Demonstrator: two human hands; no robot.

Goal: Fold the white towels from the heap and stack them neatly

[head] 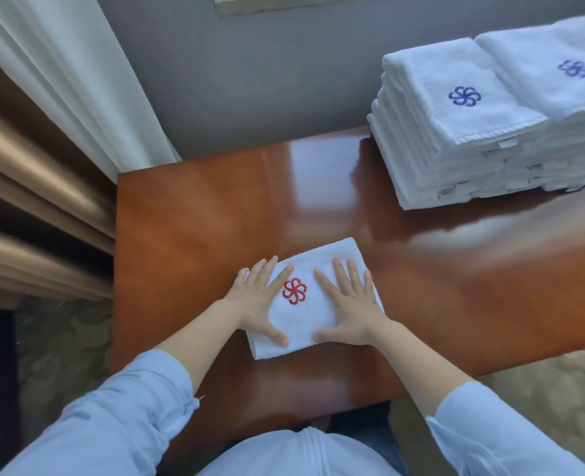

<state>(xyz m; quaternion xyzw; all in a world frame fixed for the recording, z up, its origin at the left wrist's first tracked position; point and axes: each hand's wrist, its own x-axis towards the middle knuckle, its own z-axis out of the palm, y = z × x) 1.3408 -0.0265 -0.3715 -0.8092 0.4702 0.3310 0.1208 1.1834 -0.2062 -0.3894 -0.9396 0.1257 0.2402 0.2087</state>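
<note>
Both hands lie flat on the folded towel point(304, 324), fingers straight and spread, gripping nothing. My left hand point(260, 304) covers the towel's left side, its outer fingers reaching the edge. My right hand point(349, 304) mirrors it on the right side. The thumbs point toward each other along the near edge. Between the hands the red emblem point(294, 291) faces up, so the towel sits directly under my palms, turned slightly askew on the table point(188, 235).

I judge this to be the final press of the fold. To do it well I would push straight down and sweep outward from the emblem toward each side, so trapped air leaves without the top layer creeping. The wood looks glossy, so a sideways shove could slide the whole bundle rather than flatten it. Even weight on both palms should keep the corners lined up.

Well ahead of my right hand and off to its right stand two tall stacks of folded towels, the nearer stack point(456, 108) beside the farther stack point(572, 63), both showing blue emblems. Whether a red-marked towel belongs on them I cannot tell. Beyond my left hand hangs a pale curtain point(60, 63). No unfolded heap is in view.
</note>
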